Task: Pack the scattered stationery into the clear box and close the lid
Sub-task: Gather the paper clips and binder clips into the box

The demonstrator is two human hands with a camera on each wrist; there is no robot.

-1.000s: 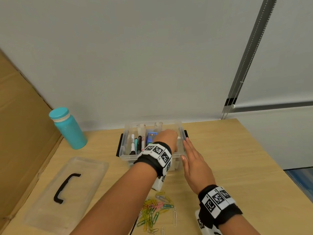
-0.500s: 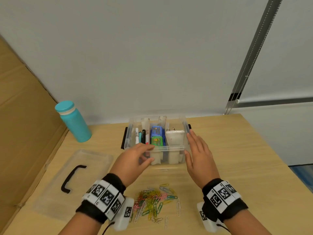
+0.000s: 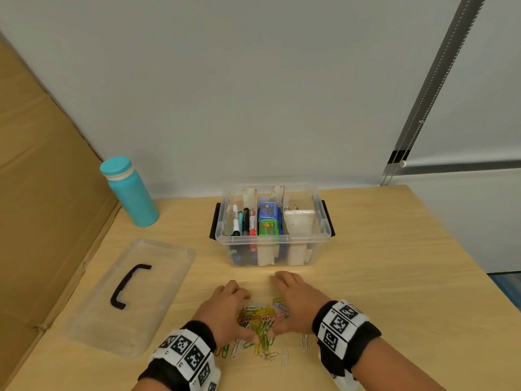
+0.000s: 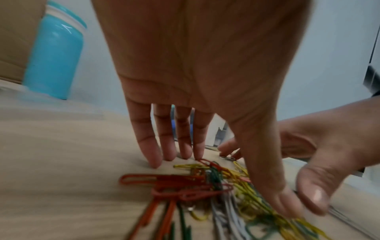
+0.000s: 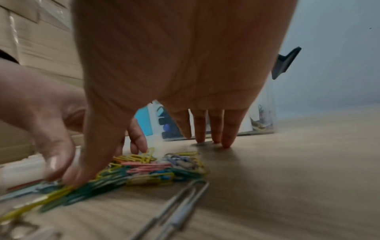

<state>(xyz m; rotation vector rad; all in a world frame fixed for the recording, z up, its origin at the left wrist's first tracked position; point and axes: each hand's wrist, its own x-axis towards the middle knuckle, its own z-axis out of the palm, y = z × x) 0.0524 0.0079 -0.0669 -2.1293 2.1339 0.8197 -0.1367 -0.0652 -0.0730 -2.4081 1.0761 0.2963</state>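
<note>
Head view shows the left hand (image 3: 225,311) and right hand (image 3: 296,303), each grip spread, fingertips on the surface (image 3: 380,277), cupping the paper clips (image 3: 260,320) between them. Beyond the fingertips stands the clear box (image 3: 272,238), lidless; its pens' (image 3: 242,221) labels are unreadable.

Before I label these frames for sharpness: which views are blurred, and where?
Head view: sharp across the box and lid. Left wrist view: the paper clips smear toward the bottom edge. Right wrist view: near clips and thumb are soft, bottom left.
</note>
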